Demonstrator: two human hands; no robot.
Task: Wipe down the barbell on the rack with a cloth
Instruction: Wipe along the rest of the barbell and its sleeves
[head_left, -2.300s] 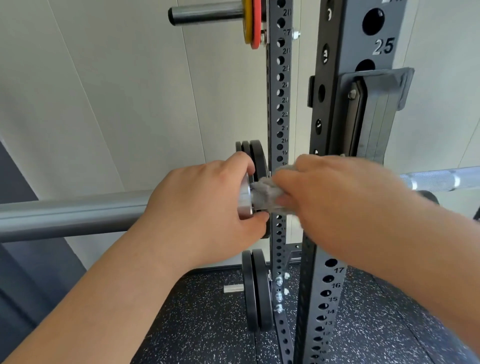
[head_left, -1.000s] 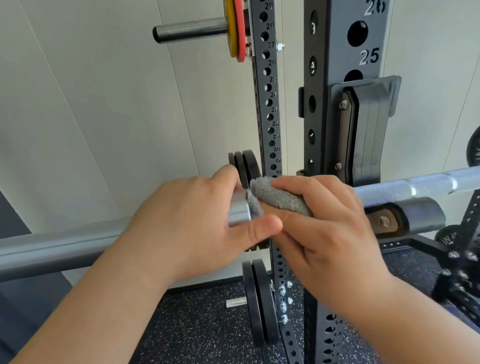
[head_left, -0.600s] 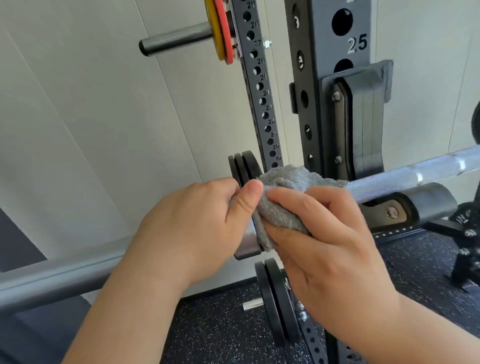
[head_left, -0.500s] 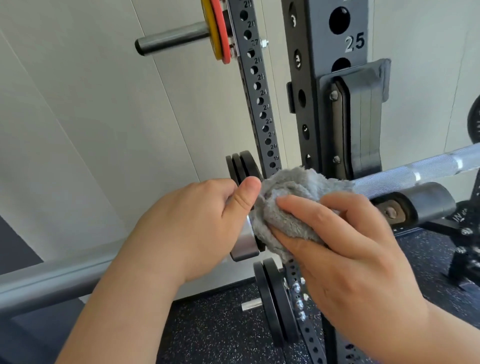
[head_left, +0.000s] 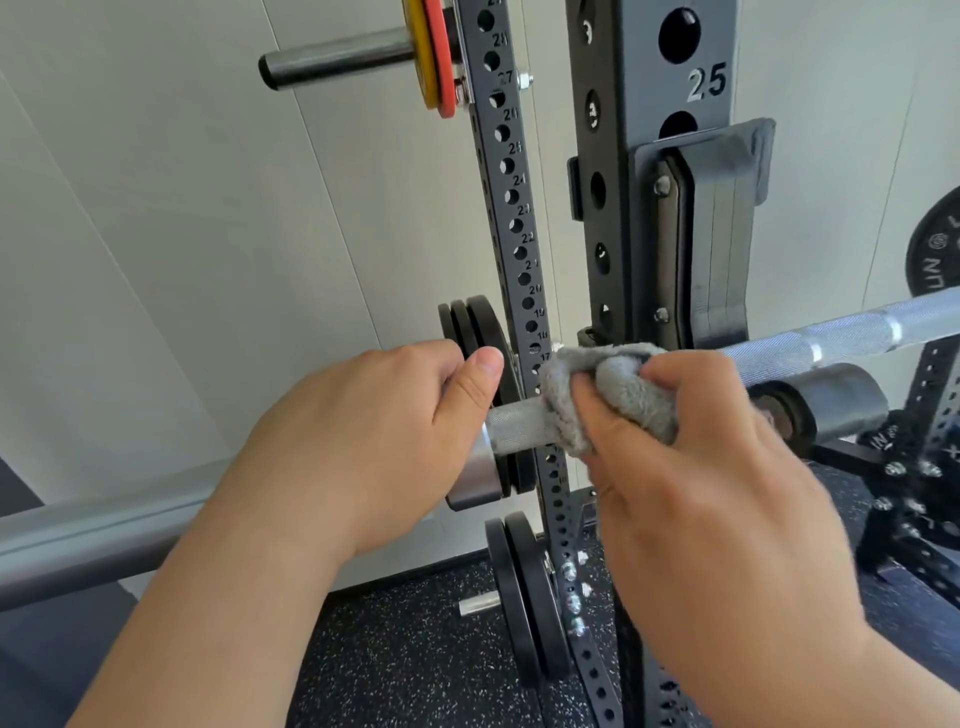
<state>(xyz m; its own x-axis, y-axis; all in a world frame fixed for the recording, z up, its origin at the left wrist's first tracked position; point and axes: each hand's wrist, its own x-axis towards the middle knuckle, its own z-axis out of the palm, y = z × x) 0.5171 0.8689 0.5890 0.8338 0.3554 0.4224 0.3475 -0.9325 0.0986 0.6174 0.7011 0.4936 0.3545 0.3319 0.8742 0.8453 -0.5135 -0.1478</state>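
The right hand clenches a fluffy grey cloth around the knurled steel barbell. The left hand grips its sleeve collar. Firm, overlapping strokes should clean best.

gym | power rack | weight plates | speckled rubber floor

The cloth I hold is plain light grey. My barbell is silver with a fine crosshatch pattern on its shaft, and its thick end is a duller grey. The rack is dark grey, marked with a white 25. Up top sit a yellow plate and a red plate; the other plates are black. The floor is black with white speckles, and the wall is pale beige.
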